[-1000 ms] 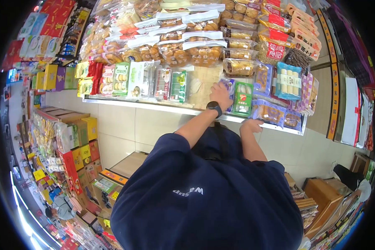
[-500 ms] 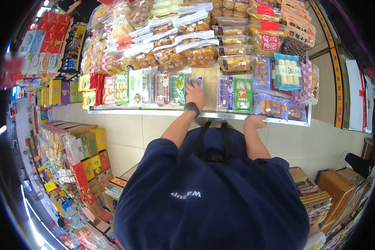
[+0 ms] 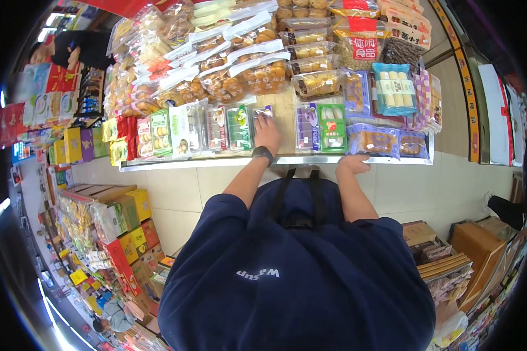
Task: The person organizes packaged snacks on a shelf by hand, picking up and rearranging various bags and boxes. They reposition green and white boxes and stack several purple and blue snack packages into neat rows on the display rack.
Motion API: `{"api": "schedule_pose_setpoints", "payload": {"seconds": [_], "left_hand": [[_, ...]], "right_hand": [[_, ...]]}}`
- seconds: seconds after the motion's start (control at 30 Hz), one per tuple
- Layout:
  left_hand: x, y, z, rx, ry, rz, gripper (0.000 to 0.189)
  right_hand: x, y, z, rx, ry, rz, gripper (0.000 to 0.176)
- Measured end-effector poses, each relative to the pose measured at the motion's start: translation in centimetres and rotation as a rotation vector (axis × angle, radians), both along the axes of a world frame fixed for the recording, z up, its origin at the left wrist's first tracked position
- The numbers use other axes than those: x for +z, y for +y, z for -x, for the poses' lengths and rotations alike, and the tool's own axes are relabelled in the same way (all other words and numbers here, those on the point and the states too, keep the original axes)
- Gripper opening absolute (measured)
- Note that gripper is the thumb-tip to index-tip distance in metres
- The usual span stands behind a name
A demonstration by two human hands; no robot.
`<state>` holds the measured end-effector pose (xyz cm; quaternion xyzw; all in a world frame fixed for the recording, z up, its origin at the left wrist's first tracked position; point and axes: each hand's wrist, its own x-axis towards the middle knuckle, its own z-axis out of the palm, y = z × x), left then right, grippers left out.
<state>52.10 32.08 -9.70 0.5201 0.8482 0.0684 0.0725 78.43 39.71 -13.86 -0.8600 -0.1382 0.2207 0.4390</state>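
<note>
The display shelf (image 3: 175,162) spans the frame from 10 to 2 o'clock. Its goods lie flat with their faces up, probably so shoppers can read them from above. At 6 o'clock the person's navy shirt (image 3: 298,281) fills the lower frame. Its white print is upside down from here and seems to read "wasup". Clear bags of buns (image 3: 246,76) are stacked in overlapping rows at 12 o'clock. At 1 o'clock a red-labelled bag (image 3: 363,47) shows the characters "食品". Coloured cartons (image 3: 123,216) are piled on the floor at 8 o'clock.

The left hand (image 3: 267,133) reaches to 12 o'clock and lies palm down, fingers extended, on a small purple-edged pack (image 3: 262,111). That pack sits in a gap between a green-labelled tray (image 3: 238,126) and a purple pack (image 3: 305,126). I cannot tell whether the hand grips or only presses it. A black watch (image 3: 263,154) is on that wrist. The right hand (image 3: 353,164) curls over the shelf's metal lip at 1 o'clock, apparently for support, and holds no goods.
</note>
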Motion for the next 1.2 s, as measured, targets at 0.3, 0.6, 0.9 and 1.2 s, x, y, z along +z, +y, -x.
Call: {"api": "schedule_pose_setpoints", "payload": {"seconds": [0.3,0.6,0.9,1.2], "left_hand": [[5.1,4.6,-8.9,-0.018,-0.37,-0.11,0.071],[4.9,6.4,-10.0,0.145,-0.24,0.054,0.074],[4.5,5.1,-6.4,0.083,-0.261,-0.037,0.063],[5.2,0.0,0.1,0.278,-0.106,0.011,0.054]], "right_hand": [[0.6,-0.1,0.3,-0.01,-0.043,0.02,0.066],[0.9,-0.1,0.6,-0.004,-0.074,-0.012,0.064],[1.9,0.0,0.5,-0.001,0.042,0.004,0.065],[-0.4,0.0,0.0,-0.014,-0.054,-0.036,0.065]]}}
